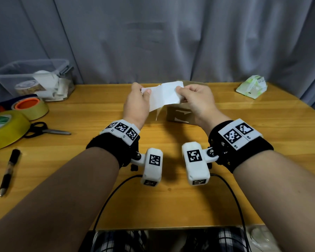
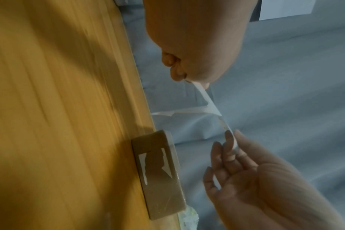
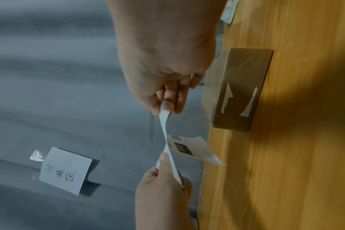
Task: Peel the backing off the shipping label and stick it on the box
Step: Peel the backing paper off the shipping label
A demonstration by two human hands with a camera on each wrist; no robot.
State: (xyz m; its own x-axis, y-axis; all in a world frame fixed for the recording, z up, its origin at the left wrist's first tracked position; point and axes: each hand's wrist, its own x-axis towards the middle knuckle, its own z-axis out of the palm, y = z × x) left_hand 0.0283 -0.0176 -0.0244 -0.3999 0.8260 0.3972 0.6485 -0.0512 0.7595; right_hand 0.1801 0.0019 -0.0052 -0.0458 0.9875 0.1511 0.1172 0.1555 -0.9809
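A white shipping label is held in the air between both hands, just above a small brown cardboard box on the wooden table. My left hand pinches its left end and my right hand pinches its right end. In the right wrist view a printed layer splays away from a plain white strip stretched between the right hand and the left hand. The left wrist view shows the strip edge-on. Torn white scraps mark the box's front face.
At the left stand a clear plastic bin, two tape rolls, scissors and a pen. A green tissue pack lies at the back right. A handwritten note is taped to the grey curtain.
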